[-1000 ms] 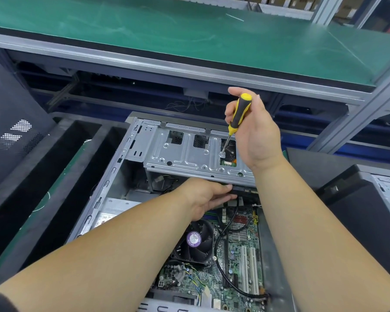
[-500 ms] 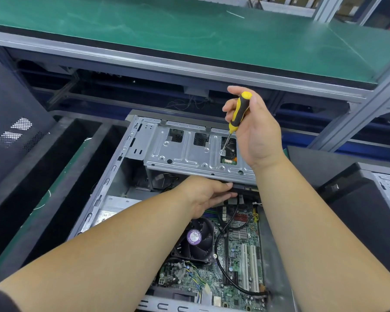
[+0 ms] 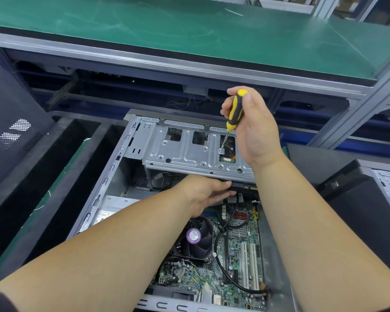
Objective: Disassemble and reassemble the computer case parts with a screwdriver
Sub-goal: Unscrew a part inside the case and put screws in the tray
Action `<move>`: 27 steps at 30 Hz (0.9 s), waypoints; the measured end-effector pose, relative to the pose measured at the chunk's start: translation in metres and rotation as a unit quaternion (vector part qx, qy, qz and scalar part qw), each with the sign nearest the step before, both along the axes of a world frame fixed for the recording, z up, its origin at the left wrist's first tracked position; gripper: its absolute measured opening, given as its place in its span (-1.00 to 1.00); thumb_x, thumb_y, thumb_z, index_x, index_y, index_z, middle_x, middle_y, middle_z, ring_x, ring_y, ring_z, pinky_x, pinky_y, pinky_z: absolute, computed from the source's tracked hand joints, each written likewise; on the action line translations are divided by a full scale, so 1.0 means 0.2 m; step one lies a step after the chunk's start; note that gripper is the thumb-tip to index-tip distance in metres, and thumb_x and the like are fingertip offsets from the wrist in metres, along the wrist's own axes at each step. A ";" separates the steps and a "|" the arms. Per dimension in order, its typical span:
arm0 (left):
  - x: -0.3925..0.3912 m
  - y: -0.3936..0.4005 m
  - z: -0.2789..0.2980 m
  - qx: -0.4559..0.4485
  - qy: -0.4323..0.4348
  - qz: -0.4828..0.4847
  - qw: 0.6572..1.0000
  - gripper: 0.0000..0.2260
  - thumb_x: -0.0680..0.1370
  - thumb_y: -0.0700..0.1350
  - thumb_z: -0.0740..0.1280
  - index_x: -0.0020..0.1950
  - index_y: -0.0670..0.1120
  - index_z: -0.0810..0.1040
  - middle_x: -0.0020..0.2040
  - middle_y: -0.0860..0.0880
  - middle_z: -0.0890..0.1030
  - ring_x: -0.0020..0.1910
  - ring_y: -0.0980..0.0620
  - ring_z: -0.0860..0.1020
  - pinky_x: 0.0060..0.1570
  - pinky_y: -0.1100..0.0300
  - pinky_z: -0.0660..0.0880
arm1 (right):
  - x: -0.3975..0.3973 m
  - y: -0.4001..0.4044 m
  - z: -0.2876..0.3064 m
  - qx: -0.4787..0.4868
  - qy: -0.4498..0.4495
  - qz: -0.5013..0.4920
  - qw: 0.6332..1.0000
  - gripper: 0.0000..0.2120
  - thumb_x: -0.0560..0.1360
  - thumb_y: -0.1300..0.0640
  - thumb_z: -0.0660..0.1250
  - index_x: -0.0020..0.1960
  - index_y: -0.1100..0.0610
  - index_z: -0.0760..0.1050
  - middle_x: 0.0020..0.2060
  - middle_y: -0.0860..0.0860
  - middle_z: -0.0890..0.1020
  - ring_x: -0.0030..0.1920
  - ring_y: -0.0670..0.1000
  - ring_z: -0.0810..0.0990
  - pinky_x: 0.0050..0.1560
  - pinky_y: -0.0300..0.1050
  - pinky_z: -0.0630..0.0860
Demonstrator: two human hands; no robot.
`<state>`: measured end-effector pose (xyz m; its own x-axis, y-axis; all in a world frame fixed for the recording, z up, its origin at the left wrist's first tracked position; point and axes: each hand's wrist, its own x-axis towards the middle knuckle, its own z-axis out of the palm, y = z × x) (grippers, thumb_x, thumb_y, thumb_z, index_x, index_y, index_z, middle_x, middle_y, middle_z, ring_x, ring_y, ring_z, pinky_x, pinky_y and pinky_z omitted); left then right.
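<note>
The right hand grips a yellow screwdriver, tip on a screw in the metal tray. The left hand holds the tray's edge inside the open computer case.

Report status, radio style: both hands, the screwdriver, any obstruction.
Right hand grips yellow-and-black screwdriver, tip on silver screw in grey metal drive bracket. Left hand holds bracket's underside. Nothing blocking.

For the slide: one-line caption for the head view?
Right hand sets screwdriver tip on a drive-cage screw; left hand holds the cage's underside.
</note>
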<state>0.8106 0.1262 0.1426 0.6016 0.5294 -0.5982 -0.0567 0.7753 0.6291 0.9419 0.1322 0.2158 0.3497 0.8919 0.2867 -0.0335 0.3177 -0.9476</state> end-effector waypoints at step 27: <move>0.00 0.00 0.01 0.003 0.007 -0.003 1.000 -0.84 0.49 -0.40 0.40 0.06 -0.35 0.57 -0.09 -0.16 0.69 -0.13 -0.06 0.70 -0.20 0.31 0.61 | -0.01 0.00 0.01 0.026 0.016 0.022 0.999 -0.68 0.68 0.07 0.05 0.20 0.15 0.53 -0.11 0.02 0.58 -0.05 -0.03 0.51 0.08 -0.12 0.44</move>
